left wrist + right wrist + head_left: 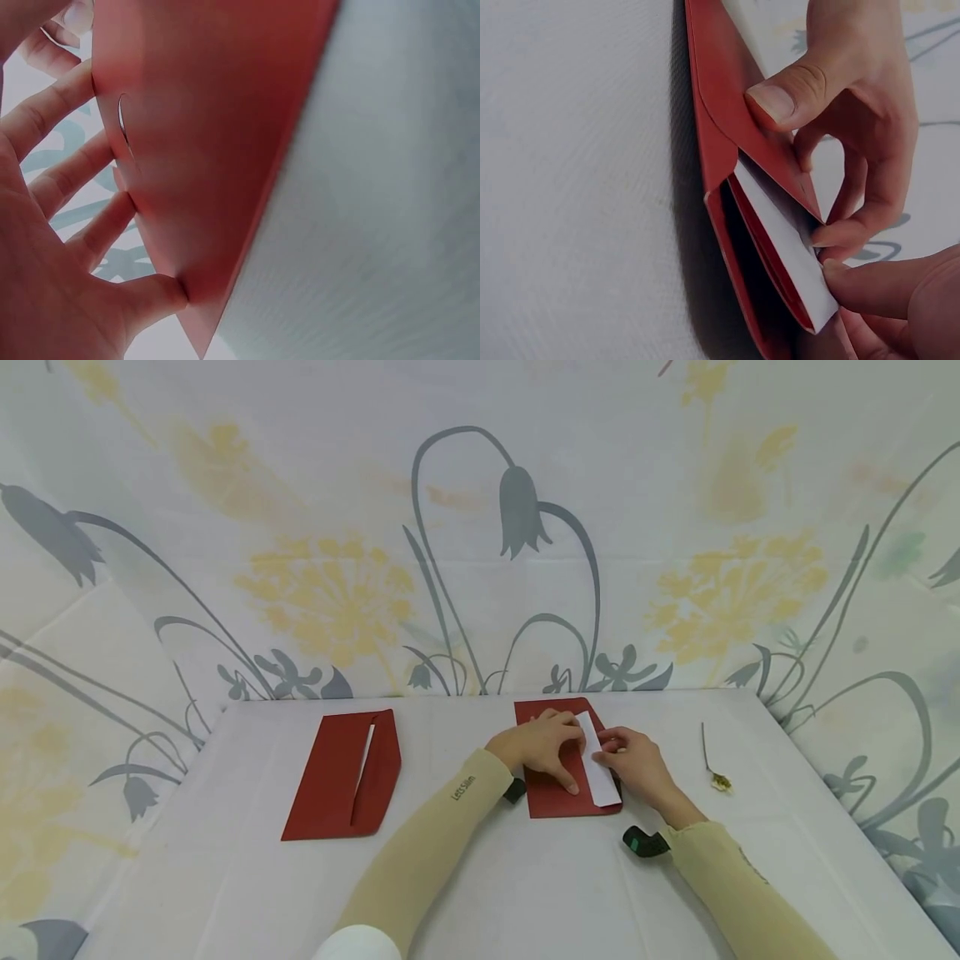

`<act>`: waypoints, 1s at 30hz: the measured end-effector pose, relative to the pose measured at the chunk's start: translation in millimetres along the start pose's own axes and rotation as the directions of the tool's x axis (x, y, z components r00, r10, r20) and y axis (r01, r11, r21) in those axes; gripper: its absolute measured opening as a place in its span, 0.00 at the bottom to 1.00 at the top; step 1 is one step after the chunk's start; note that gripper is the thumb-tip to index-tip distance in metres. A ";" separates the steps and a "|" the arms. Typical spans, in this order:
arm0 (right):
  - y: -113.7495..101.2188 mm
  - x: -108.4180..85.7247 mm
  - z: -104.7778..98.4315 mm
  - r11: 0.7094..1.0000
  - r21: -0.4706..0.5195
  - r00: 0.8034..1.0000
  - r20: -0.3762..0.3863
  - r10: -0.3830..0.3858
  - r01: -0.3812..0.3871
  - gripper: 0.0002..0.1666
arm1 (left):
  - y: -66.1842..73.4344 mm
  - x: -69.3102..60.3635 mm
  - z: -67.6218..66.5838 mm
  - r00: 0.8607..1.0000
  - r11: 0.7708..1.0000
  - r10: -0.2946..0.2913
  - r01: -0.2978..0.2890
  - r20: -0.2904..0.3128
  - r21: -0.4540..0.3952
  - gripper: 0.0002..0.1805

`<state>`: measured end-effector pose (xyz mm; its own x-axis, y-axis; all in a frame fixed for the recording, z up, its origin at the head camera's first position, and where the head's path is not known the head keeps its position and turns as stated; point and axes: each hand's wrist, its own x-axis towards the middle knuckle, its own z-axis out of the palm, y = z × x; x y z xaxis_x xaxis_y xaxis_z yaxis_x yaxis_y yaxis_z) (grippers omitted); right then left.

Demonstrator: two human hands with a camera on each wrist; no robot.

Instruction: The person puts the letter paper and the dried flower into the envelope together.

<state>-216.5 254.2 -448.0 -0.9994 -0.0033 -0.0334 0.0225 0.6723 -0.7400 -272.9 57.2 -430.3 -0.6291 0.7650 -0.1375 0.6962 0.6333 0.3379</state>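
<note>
A red paper envelope (546, 804) lies at the right of centre on the white table. Out of its opening sticks a white card (592, 752), with red layers visible below it in the right wrist view. My left hand (536, 745) rests on the envelope with fingers spread; its thumb and fingertips touch the red paper in the left wrist view. In the right wrist view, its index finger sits close to the card's edge. My right hand (636, 764) pinches the card's outer edge between thumb and fingers. The part of the card inside the envelope is hidden.
Another red envelope (330, 777) lies to the left, a white strip showing in its slit. Right of my right hand is a small dried flower (720, 781) on a thin stem. Behind the table hangs a flower-patterned cloth (480, 568).
</note>
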 end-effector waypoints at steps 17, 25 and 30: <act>-8.9 2.3 9.6 0.999 0.027 1.000 0.015 0.024 -0.024 0.21 | -2.1 -1.8 0.6 1.000 1.000 -0.002 0.002 -0.004 -0.029 0.29; -7.4 -1.9 4.1 0.999 0.016 0.999 0.021 0.031 -0.032 0.21 | -1.2 -1.6 -1.6 1.000 0.999 0.007 -0.007 0.002 -0.038 0.29; -2.6 -6.0 1.3 0.997 0.072 1.000 -0.004 -0.014 0.015 0.19 | -1.5 -0.7 -1.3 1.000 0.999 0.011 -0.011 0.005 -0.038 0.28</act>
<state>-210.6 251.5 -446.7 -0.9998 -0.0099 -0.0198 0.0095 0.6174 -0.7866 -274.0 55.6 -429.5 -0.6199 0.7724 -0.1380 0.6895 0.6202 0.3741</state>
